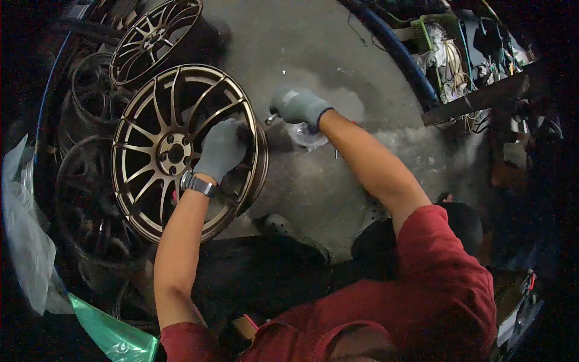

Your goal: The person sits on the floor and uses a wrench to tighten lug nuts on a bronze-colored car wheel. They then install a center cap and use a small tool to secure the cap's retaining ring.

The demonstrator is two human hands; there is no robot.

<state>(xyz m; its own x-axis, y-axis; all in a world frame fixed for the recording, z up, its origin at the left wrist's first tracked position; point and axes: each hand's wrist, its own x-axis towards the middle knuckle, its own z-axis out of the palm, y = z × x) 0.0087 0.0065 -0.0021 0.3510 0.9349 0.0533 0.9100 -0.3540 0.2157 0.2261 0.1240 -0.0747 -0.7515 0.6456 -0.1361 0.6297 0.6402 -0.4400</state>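
A bronze multi-spoke alloy wheel stands in front of me, its face toward me. My left hand, in a grey glove with a watch at the wrist, lies over the spokes on the wheel's right side. Its fingers curl in at the spokes, and their tips are hidden. To the right of the rim, my gloved right hand is closed around a short silver metal piece with a rounded end; the rest of it is hidden in the glove. Clear plastic shows just below the right wrist.
A second bronze wheel leans behind the first. Several dark wheels stack along the left. Clear sheeting and green plastic hang at lower left. A green basket of cables and a dark beam are at right.
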